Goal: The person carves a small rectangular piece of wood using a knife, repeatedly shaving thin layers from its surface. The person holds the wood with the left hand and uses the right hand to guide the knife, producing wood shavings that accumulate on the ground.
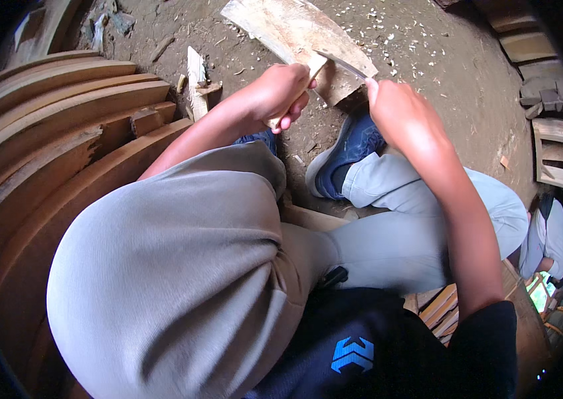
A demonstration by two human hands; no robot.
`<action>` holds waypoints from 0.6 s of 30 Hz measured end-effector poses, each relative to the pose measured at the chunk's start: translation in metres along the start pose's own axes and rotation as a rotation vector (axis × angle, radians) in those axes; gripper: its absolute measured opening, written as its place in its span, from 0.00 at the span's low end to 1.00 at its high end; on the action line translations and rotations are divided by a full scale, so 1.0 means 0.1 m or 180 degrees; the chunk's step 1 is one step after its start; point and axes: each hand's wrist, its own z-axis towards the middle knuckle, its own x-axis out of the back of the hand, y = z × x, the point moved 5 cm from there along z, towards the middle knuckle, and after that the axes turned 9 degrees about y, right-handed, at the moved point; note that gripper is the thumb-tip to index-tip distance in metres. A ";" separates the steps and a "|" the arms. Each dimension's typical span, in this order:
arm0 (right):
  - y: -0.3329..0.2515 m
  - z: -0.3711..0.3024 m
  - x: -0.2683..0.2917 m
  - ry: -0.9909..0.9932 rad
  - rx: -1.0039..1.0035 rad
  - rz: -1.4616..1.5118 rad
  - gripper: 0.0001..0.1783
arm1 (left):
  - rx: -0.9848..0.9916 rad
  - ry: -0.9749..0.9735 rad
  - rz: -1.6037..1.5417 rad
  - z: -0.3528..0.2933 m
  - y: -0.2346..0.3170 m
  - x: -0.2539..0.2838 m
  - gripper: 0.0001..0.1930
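Wood piece [317, 64], pale and narrow, stands at a slant in the left hand [286, 92], above the dirt floor [454, 100] and in front of the person's knees; its upper end pokes out past the thumb side of the fist, and its lower end shows below the curled fingers; the left grip is closed round its middle.

The right hand [406, 114] has its grip closed on a knife [346, 64], whose handle is hidden inside the fist; the thumb lies forward, toward the base of the blade; the dark, slim blade points leftward to the upper end of the piece, and whether its edge touches the wood I cannot tell.

Just beyond both hands a broad wooden slab [281, 25] lies on the floor, its near end close to a navy shoe [354, 156]; pale shavings [391, 40] are scattered to the right of the slab, and a splintered offcut [196, 80] lies to its left, near the left forearm; thick curved boards [62, 113] are stacked along the person's left side; more cut wood [561, 133] is piled at the far right; grey trousers [182, 246] cover the bent legs.
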 end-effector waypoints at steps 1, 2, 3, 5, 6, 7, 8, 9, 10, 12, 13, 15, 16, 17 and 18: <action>-0.01 -0.05 0.01 -0.0009 0.0006 0.0003 0.29 | 0.0015 0.0006 -0.0017 -0.01 0.01 -0.01 0.15; -0.03 -0.10 0.04 -0.0019 0.0014 0.0008 0.29 | 0.0032 0.0013 -0.0034 -0.02 0.01 -0.03 0.15; -0.05 -0.11 0.04 -0.0030 0.0023 0.0014 0.30 | 0.0013 0.0025 -0.0023 -0.01 -0.01 -0.04 0.15; -0.07 -0.13 0.02 0.0119 0.0049 -0.0006 0.29 | 0.0033 0.0079 -0.0032 -0.01 -0.02 -0.04 0.15; -0.09 -0.13 0.00 0.0192 0.0063 -0.0014 0.29 | 0.0045 0.0108 -0.0035 -0.02 -0.02 -0.03 0.15; -0.07 -0.14 -0.04 0.0265 0.0003 0.0032 0.29 | 0.0050 0.0163 0.0015 0.00 -0.03 -0.05 0.16; -0.06 -0.14 -0.09 0.0337 -0.0058 0.0078 0.29 | 0.0055 0.0217 0.0066 0.01 -0.03 -0.08 0.17; -0.05 -0.14 -0.14 0.0409 -0.0123 0.0124 0.29 | 0.0061 0.0268 0.0119 0.02 -0.02 -0.10 0.18; -0.06 -0.15 -0.15 0.0413 -0.0161 0.0117 0.29 | 0.0031 0.0288 0.0083 0.00 0.01 -0.10 0.18; -0.08 -0.11 -0.18 0.0420 -0.0248 0.0104 0.29 | -0.0006 0.0326 0.0124 0.03 0.00 -0.10 0.18; -0.13 -0.07 -0.17 0.0280 -0.0252 0.0210 0.30 | -0.0038 0.0338 0.0299 -0.01 0.03 -0.09 0.18; -0.07 0.11 -0.14 0.0296 -0.0090 0.0051 0.26 | -0.0070 0.0243 0.0233 -0.01 0.08 -0.12 0.16; -0.09 0.19 -0.14 0.0290 0.0026 -0.0013 0.24 | -0.0066 0.0231 0.0196 0.01 0.06 -0.08 0.14; -0.07 0.22 -0.12 0.0180 0.0022 0.0101 0.24 | -0.0012 0.0233 0.0147 0.02 0.05 -0.09 0.14; -0.05 0.19 -0.11 0.0130 -0.0091 0.0183 0.25 | 0.0040 0.0235 0.0095 0.02 0.05 -0.09 0.15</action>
